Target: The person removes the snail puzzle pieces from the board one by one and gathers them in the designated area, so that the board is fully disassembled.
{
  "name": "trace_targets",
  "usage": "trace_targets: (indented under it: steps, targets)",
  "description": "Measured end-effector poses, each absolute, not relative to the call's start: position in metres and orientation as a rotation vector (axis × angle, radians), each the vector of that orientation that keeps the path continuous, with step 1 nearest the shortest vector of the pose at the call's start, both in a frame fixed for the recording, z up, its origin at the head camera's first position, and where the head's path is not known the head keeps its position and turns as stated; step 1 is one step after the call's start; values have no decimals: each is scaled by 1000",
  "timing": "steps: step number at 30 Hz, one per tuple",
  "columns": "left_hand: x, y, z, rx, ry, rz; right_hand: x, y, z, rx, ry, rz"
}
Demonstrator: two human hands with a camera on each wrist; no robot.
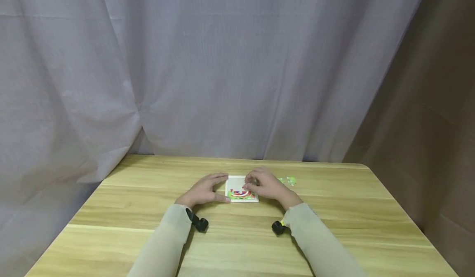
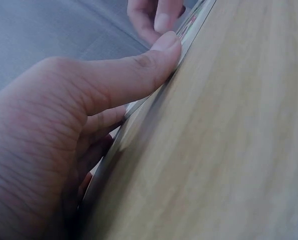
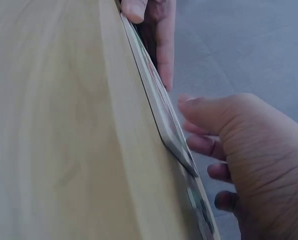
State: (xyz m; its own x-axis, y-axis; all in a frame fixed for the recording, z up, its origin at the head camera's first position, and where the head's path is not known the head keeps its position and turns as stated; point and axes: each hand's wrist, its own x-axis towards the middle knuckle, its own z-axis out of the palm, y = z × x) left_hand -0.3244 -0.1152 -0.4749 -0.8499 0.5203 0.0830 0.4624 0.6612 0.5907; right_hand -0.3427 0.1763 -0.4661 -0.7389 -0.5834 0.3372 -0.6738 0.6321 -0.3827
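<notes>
A small white-framed jigsaw puzzle [image 1: 242, 200] lies on the wooden table, with red, white, blue and green pieces along its lower part and a bare pale upper part. My left hand [image 1: 204, 190] spans its left side, thumb at the near corner and straight fingers at the far one. Above the right part of the frame, my right hand [image 1: 265, 184] has thumb and index finger bent toward each other. A red bit of a puzzle piece [image 1: 243, 187] shows at those fingertips; the rest of it is hidden. In the right wrist view, the frame [image 3: 159, 112] appears nearly edge-on.
Several loose green puzzle pieces [image 1: 291, 181] lie on the table [image 1: 237, 244] right of the frame, past the right hand. A grey curtain [image 1: 237, 71] hangs behind the table's far edge. Each wrist wears a small black camera [image 1: 201, 225].
</notes>
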Motion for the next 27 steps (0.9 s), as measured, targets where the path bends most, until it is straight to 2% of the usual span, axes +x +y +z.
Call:
trace_targets:
  steps: [27]
  targets:
    - [-324, -116, -473, 808, 2765, 945, -341, 170, -469, 1001, -2708, 769]
